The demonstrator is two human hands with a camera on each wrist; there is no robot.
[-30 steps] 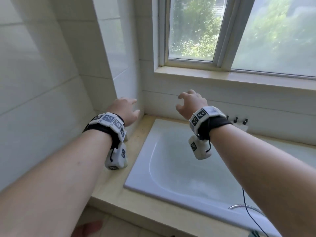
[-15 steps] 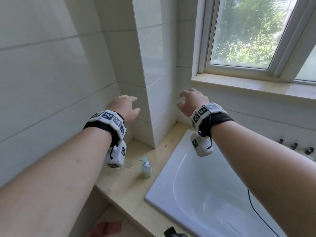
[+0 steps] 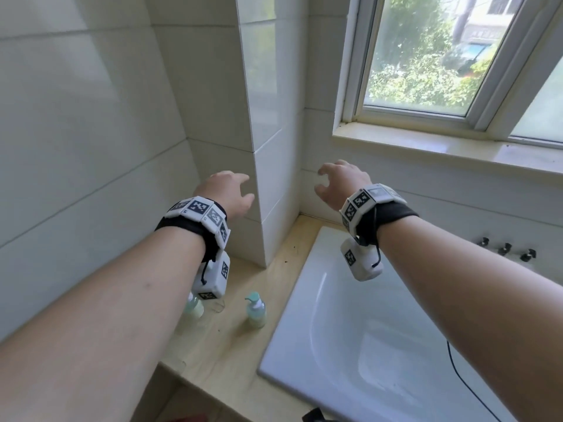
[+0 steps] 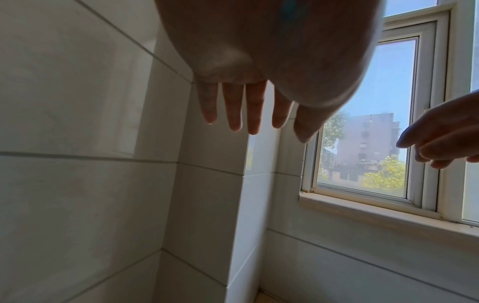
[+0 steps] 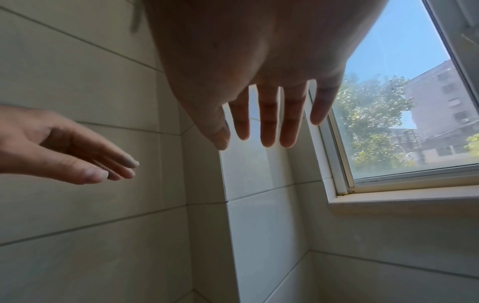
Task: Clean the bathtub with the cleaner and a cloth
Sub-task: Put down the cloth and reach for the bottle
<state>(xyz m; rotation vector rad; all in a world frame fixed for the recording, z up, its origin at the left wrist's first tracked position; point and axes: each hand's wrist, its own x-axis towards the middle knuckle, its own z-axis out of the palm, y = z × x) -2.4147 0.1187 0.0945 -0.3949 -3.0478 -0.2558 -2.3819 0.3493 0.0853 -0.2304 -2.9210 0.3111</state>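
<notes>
My left hand (image 3: 225, 190) and right hand (image 3: 341, 184) hover, fingers apart; second pump bottle (image 3: 193, 309), half hidden, newly visible beside the bathtub (image 3: 350, 345).

A flat tan ledge (image 3: 231, 354) runs along the side of the white bathtub (image 3: 350, 345) and on around its far end, under the tiled wall. It has small dark specks on it. Two little pump bottles stand on the ledge. One bottle (image 3: 255, 312) has a teal pump top and pale green stuff inside, and it stands near the edge of the tub. The other bottle (image 3: 195, 308) stands a bit further from the tub, partly hidden behind a wrist box. The two bottles do not touch.
</notes>
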